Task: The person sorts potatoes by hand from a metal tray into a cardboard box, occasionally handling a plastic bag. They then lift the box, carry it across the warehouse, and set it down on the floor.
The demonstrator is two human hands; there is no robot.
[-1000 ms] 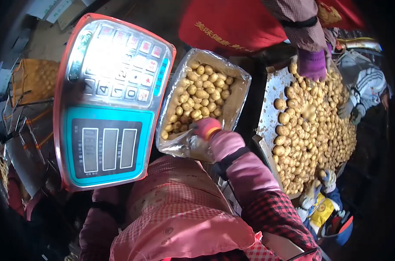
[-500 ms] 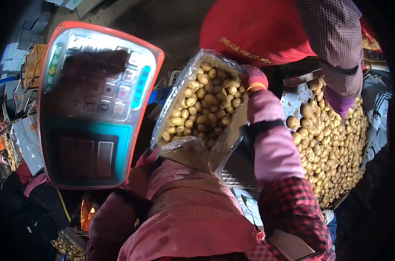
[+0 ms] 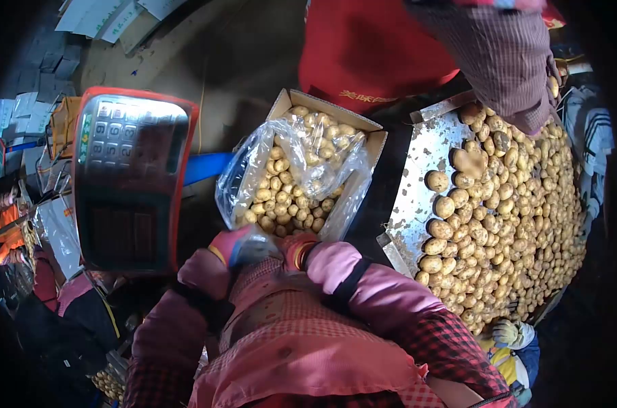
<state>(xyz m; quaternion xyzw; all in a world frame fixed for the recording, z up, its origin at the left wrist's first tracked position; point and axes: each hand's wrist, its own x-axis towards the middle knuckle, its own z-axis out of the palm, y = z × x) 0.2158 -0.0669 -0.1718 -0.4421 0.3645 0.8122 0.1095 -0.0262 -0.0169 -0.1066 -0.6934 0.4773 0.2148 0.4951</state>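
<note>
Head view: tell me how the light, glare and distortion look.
Head view: fisheye bends the edges and leaves black corners; hard sun glares off the plastic bag and metal tray; the scale display sits in shadow, unreadable; potatoes stay sharp; both hands sit at the bag's near edge.

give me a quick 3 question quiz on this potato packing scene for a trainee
1. True or false: the box of potatoes has a clear plastic bag lining it.
2. Where are the person's left hand and right hand? A) on the scale B) at the near edge of the bag C) in the loose potato pile
3. Fill in: the loose pile lies on a metal ____ to the right of the box.

Key: 1 true; 2 B; 3 tray
</note>
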